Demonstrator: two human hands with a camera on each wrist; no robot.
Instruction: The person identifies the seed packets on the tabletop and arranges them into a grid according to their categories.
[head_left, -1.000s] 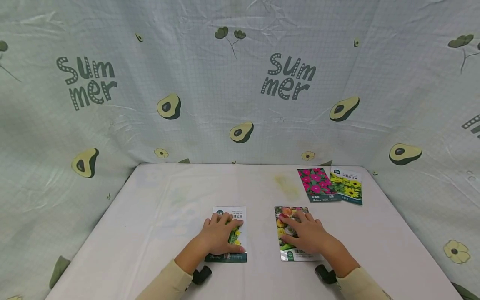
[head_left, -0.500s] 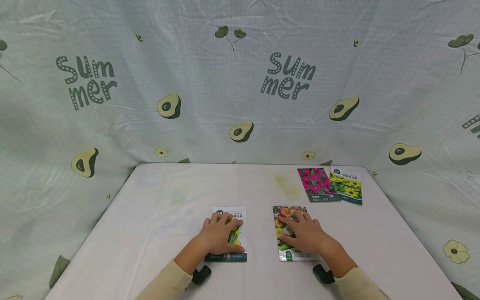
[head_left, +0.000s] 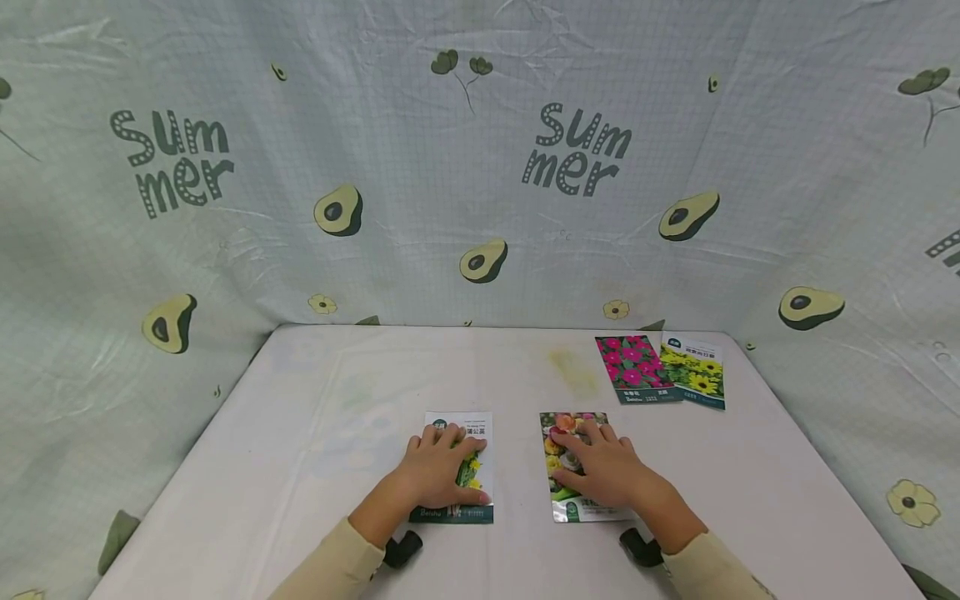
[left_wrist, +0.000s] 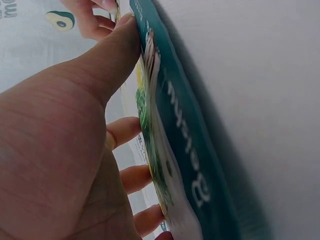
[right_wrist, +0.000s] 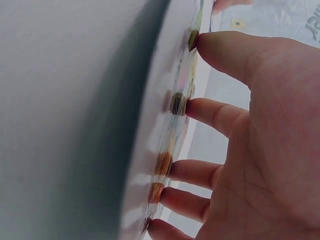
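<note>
Near the front middle of the table, my left hand rests on a seed packet with yellow flowers and a teal bottom strip. In the left wrist view, its thumb and fingertips touch the face of that packet. My right hand lies spread over a second seed packet, printed with multicoloured blooms. Its fingertips press on the glossy front in the right wrist view. Both packets lie flat and side by side with a gap between them. Each hand hides part of its packet.
At the back right lie a pink-flower seed packet and a yellow-flower seed packet, overlapping slightly. A pale cloth covers the table. Avocado-printed sheeting hangs behind and at both sides.
My right hand has slid its multicoloured-flower seed packet a little to the left, towards the other one. The left hand and its packet have stayed in place.
</note>
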